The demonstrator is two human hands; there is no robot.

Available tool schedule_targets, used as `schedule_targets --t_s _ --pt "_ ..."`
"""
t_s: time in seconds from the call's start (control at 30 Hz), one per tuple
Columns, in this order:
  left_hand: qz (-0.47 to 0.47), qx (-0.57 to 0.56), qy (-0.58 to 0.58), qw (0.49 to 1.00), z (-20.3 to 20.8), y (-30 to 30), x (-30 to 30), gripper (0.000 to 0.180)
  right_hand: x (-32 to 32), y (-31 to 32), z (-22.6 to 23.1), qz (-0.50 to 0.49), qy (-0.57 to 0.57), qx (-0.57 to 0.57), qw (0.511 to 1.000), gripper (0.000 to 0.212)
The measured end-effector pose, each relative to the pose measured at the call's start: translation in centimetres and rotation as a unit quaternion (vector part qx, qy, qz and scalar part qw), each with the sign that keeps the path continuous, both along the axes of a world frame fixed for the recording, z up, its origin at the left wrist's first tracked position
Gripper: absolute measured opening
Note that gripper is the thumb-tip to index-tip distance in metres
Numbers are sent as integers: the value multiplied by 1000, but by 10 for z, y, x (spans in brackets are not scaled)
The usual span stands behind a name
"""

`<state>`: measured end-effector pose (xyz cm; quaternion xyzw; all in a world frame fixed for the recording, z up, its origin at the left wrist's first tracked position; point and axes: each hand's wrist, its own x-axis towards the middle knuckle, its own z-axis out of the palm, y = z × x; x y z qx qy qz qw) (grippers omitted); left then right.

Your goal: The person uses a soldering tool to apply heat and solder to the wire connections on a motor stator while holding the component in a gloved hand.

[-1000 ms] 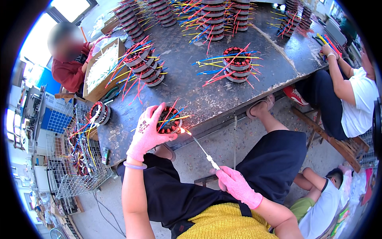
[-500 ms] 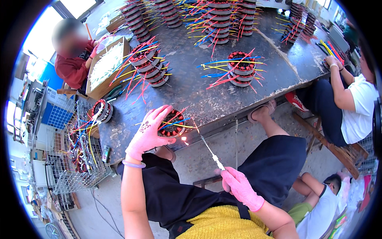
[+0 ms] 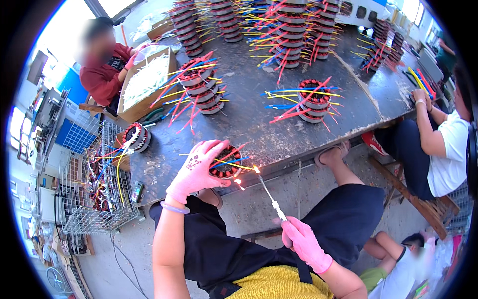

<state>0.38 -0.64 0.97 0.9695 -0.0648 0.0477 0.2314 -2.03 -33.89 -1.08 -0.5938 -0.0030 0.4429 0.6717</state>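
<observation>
My left hand (image 3: 195,169), in a pink glove, grips a round motor stator (image 3: 226,163) with red, blue and yellow wires at the near edge of the dark worktable (image 3: 259,124). My right hand (image 3: 302,242), also in a pink glove, holds a thin soldering torch (image 3: 271,198) below the table edge. Its tip burns with a small flame (image 3: 256,169) against the yellow wire ends of the stator. A second spark (image 3: 240,183) glows just under the stator.
Stacks of wired stators (image 3: 201,89) (image 3: 313,99) stand on the table, more at the back. A wire basket (image 3: 97,184) with stators sits at left, beside a cardboard box (image 3: 147,82). A person in red (image 3: 107,70) sits far left, another in white (image 3: 440,144) at right.
The view has shifted slightly. My right hand has brought the torch a little closer, and the flame now touches the wire ends at the stator's right side.
</observation>
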Motion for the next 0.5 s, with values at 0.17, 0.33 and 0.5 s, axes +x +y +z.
schedule_targets --t_s 0.17,0.33,0.5 --pt "-18 6 -20 1000 -3 6 0 98 1 2 1 -5 19 10 1000 31" --pt "-18 -1 -15 1000 -1 4 0 99 2 1 2 16 -15 -17 1000 31" --pt "-18 -2 -33 999 -5 2 3 99 1 -2 -2 -11 31 23 999 31"
